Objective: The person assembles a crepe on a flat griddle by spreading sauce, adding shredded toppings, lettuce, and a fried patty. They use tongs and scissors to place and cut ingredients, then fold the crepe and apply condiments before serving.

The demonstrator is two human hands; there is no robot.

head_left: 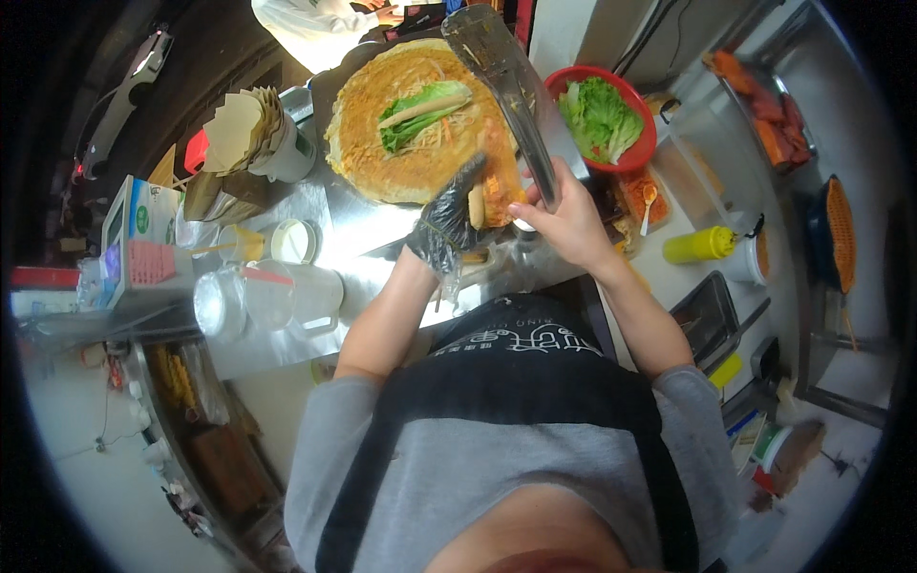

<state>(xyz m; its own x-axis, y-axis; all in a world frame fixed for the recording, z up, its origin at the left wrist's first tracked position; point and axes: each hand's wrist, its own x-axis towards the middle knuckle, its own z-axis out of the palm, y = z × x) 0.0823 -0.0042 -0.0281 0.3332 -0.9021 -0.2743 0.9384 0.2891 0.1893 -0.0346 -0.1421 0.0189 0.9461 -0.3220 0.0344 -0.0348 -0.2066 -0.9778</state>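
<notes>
A black plastic glove covers my left hand (449, 224), which is closed around the side of a folded, orange-brown filled crepe (499, 181). A sausage-like end (476, 206) pokes out beside its fingers. My right hand (570, 218) is bare and grips a broad metal spatula (482, 48), its smeared blade pointing up and away. The right thumb lies at the near edge of the folded crepe. Behind, a large round crepe (358, 162) lies flat on the griddle, topped with a lettuce leaf (401, 137), a pale sausage-like stick (427, 109) and shreds.
At the right stand a red bowl of lettuce (602, 119), a tray of orange-red sauce with a spoon (638, 196) and a yellow squeeze bottle (697, 245). Paper bags (244, 134) and a clear jug (272, 298) are left. Another person's white sleeve (306, 29) shows beyond the griddle.
</notes>
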